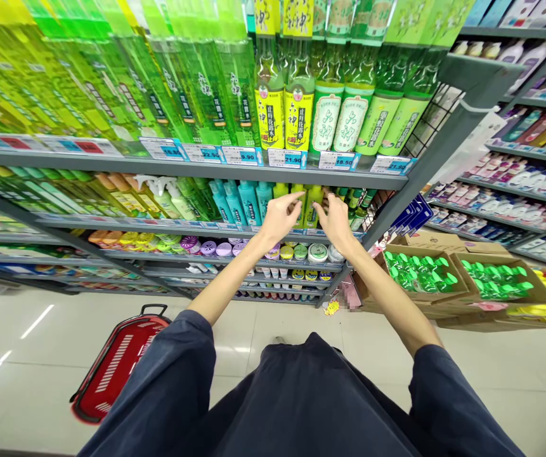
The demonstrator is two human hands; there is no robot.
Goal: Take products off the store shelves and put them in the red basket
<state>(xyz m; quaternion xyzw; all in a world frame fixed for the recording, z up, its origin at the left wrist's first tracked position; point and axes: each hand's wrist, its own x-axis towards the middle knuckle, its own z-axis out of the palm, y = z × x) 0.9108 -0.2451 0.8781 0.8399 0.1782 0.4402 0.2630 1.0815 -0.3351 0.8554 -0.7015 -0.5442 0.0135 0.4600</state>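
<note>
Both my arms reach forward to the second shelf (158, 166) of a store rack. My left hand (279, 216) has its fingers curled and pinched toward a yellow-green bottle (314, 204) standing on that shelf. My right hand (335, 219) is on the other side of the same bottle, fingers bent in against it. Whether either hand grips the bottle is not clear. Teal bottles (239, 200) stand just left of my left hand. Tall green bottles (334, 95) fill the shelf above.
A red shopping basket (115, 365) sits on the tiled floor at lower left. Open cardboard boxes (425, 273) with green-capped bottles stand on the floor at right. Small round tins (318, 252) line the shelf below my hands. Another rack of goods runs along the far right.
</note>
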